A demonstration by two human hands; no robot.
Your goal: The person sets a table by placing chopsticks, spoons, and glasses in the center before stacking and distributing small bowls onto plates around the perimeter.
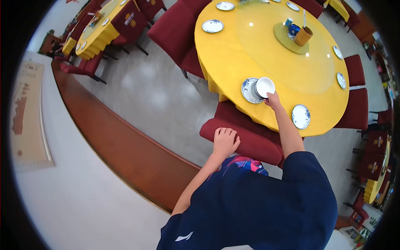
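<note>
My right hand (273, 101) reaches over the near edge of the round table, its fingers closed on the rim of a white bowl (265, 86). The bowl tops a small tilted stack of bowls (254, 89) on a blue-and-white patterned plate (246, 95). To the right of that hand lies another patterned plate (301, 116). My left hand (225, 142) rests on the top of a dark red chair back (254, 141), its fingers loosely bent and slightly apart.
The round table wears a yellow cloth (212, 54) and a glass turntable (266, 50) carrying a brown holder (303, 36) and small items. More patterned plates sit around its edge. Red chairs (173, 31) surround it. A white wall (91, 183) with a brown ledge (125, 133) runs along the left.
</note>
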